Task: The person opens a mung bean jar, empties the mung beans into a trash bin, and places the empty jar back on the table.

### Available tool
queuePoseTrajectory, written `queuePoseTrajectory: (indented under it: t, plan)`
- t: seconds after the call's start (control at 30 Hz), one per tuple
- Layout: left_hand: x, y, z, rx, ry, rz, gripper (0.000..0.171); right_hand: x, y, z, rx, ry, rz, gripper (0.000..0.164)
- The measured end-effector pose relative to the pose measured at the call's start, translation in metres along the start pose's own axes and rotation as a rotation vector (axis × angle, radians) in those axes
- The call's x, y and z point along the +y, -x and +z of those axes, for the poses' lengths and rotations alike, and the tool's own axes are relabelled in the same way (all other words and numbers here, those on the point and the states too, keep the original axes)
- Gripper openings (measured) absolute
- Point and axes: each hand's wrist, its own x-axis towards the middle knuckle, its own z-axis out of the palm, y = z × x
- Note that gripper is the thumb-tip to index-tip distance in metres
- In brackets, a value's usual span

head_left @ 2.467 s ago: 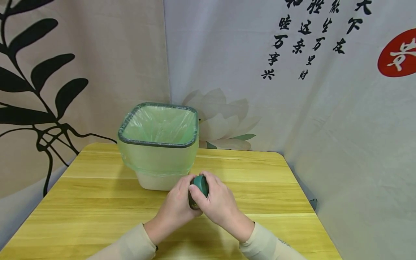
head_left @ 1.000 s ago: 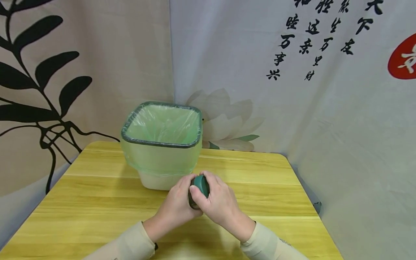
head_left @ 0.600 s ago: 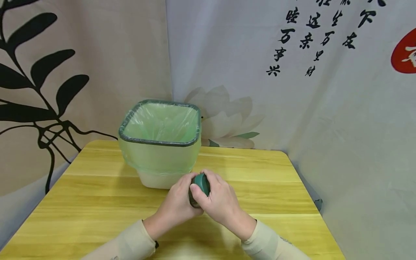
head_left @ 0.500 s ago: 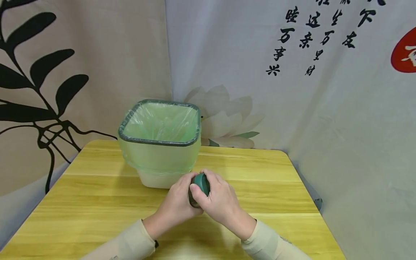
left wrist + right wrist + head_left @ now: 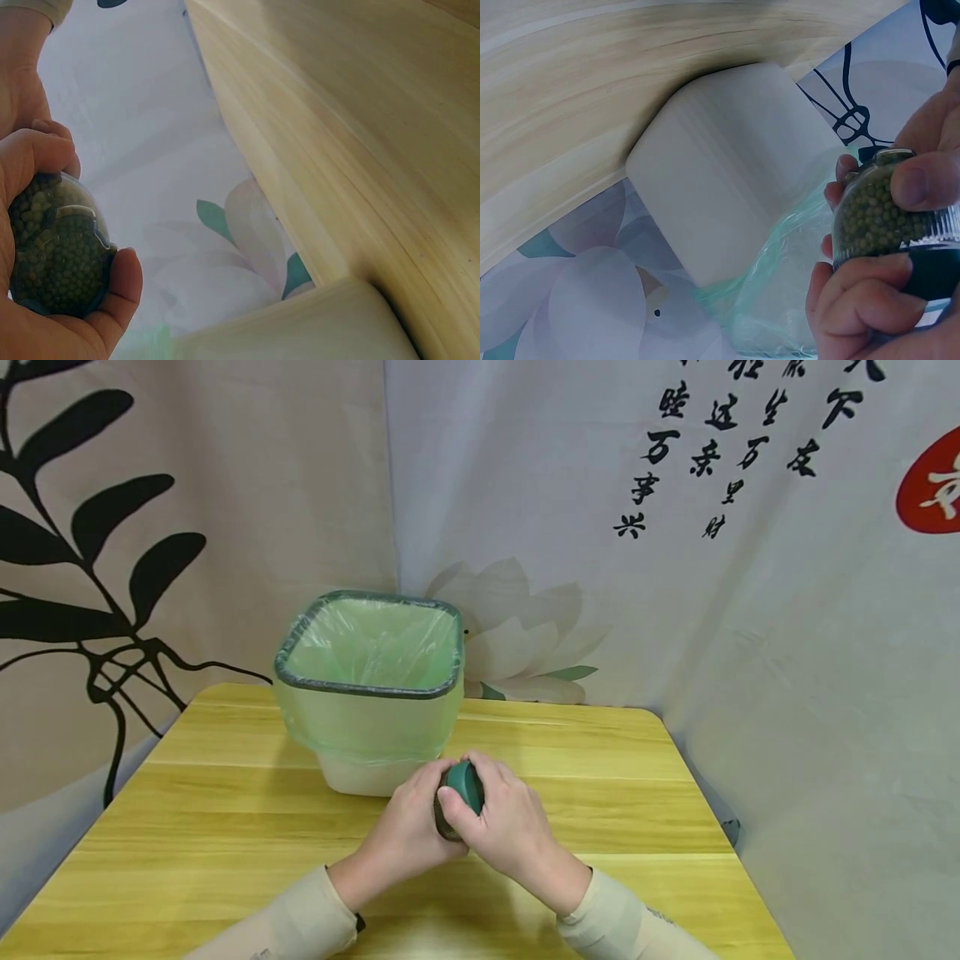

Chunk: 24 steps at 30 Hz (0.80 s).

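Note:
Between both hands is a small clear jar full of green beans, with a green lid (image 5: 466, 783). My left hand (image 5: 408, 822) grips the jar's body. In the left wrist view the left fingers curl round the see-through jar (image 5: 64, 259), its beans showing through. My right hand (image 5: 510, 827) holds the lid end, its thumb lying across the lid. From the right wrist, the jar (image 5: 874, 217) shows beans beside the dark green lid, with right-hand fingers (image 5: 870, 296) bent around it. The hands hide much of the jar in the head view.
A pale bin (image 5: 367, 778) stands behind the hands, to the left, on the wooden table (image 5: 600, 810). A green plastic bag (image 5: 367, 722) lines it and folds over its rim. Printed cloth (image 5: 525, 485) hangs behind the table.
The head view has shifted slightly. Both hands keep the same hold on the jar, and its lid stays on; no clear movement of the hands shows.

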Motion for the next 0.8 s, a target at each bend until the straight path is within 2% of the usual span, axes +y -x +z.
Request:
queuePoseTrajectory:
  t: [0.53,0.8]
  plan:
    - [-0.0007,0.0012,0.0004,0.014,0.002,0.037,0.091,-0.0007,0.0012,-0.0012,-0.008,-0.002,0.002,0.055]
    - [0.0013,0.0004,0.0029,0.000,0.045,-0.030,0.088,0.0016,0.0018,-0.0025,0.002,0.014,-0.029,0.054]
